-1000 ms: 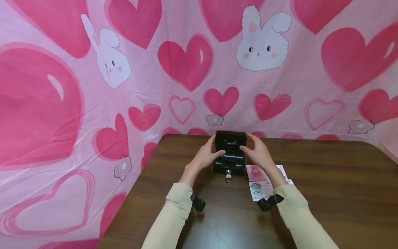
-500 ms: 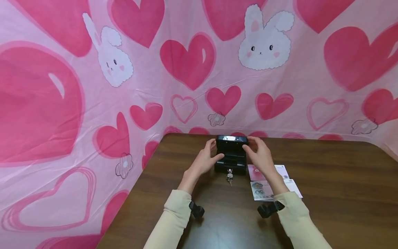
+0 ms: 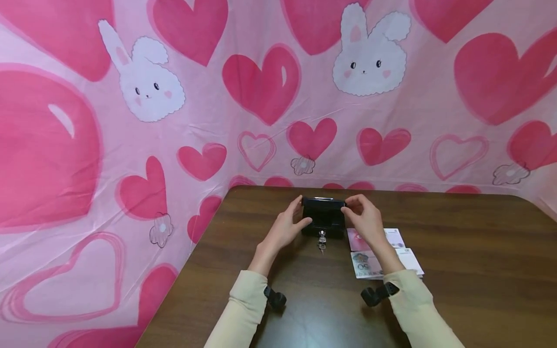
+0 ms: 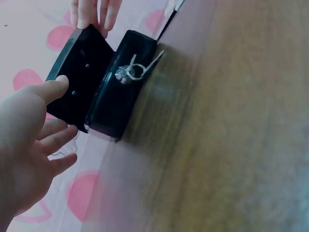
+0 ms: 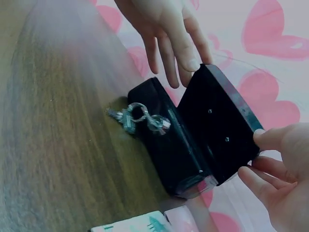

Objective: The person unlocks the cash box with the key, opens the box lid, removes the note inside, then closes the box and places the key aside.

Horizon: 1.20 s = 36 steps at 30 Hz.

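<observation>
A small black cash box (image 3: pixel 324 227) stands near the back of the wooden table, its lid (image 5: pixel 217 116) raised partway. From its front lock hangs a ring with keys (image 3: pixel 322 241). My left hand (image 3: pixel 285 227) holds the lid's left side, with its thumb on the lid and the other fingers behind. At the opposite corner, my right hand (image 3: pixel 365 220) pinches the lid between thumb and fingers. The inside of the box is mostly hidden by the lid in the head view.
Banknotes (image 3: pixel 365 263) lie on the wooden table (image 3: pixel 470 261) to the right of the box, partly under my right forearm. A pink cloth (image 3: pixel 261 154) with hearts and rabbits hangs behind the table and along its left.
The lid has swung forward and down from nearly upright, with both hands following it. The box and banknotes stay in place on the table.
</observation>
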Available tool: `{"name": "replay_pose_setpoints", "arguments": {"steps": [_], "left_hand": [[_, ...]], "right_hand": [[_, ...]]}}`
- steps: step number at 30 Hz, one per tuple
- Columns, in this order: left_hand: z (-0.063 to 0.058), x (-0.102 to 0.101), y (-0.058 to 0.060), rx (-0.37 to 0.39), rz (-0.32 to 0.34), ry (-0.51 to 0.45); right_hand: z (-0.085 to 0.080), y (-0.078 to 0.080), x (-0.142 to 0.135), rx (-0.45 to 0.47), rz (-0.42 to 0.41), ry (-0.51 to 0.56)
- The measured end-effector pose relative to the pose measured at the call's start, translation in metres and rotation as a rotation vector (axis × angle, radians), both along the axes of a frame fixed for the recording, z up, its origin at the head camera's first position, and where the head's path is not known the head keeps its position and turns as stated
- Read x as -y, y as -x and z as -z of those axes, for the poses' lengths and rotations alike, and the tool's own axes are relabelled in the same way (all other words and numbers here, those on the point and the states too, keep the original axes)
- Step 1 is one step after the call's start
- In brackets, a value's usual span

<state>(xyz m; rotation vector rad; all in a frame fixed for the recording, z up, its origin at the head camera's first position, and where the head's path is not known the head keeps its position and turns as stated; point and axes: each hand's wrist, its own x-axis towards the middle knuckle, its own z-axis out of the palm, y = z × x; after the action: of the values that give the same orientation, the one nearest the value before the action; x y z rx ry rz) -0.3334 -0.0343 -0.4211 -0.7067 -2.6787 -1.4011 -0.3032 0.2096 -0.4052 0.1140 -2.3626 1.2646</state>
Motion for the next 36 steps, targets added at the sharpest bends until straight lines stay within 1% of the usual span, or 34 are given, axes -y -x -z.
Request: {"name": "replay_pose_setpoints", "arguments": {"steps": [6,9,16,22,26,31,36], "left_hand": [[0.004,-0.004,0.001,-0.04,-0.023,0.024],[0.006,-0.005,0.0,-0.055,-0.027,0.038],[0.01,-0.008,-0.002,-0.055,-0.022,0.105],[0.011,-0.007,-0.005,-0.067,-0.024,0.151],[0.011,-0.006,-0.006,-0.054,-0.025,0.184],[0.012,-0.006,-0.007,-0.043,-0.019,0.168],[0.013,-0.004,-0.008,-0.035,-0.001,0.142]], "right_hand": [[0.007,0.0,-0.003,0.006,0.011,-0.036],[0.009,-0.002,-0.005,0.023,0.013,-0.05],[0.013,-0.002,-0.01,0.089,-0.011,-0.11],[0.018,-0.001,-0.01,0.101,-0.037,-0.136],[0.02,-0.001,-0.009,0.111,-0.038,-0.143],[0.02,-0.002,-0.01,0.13,-0.045,-0.136],[0.014,-0.006,-0.013,0.138,-0.062,-0.154]]}}
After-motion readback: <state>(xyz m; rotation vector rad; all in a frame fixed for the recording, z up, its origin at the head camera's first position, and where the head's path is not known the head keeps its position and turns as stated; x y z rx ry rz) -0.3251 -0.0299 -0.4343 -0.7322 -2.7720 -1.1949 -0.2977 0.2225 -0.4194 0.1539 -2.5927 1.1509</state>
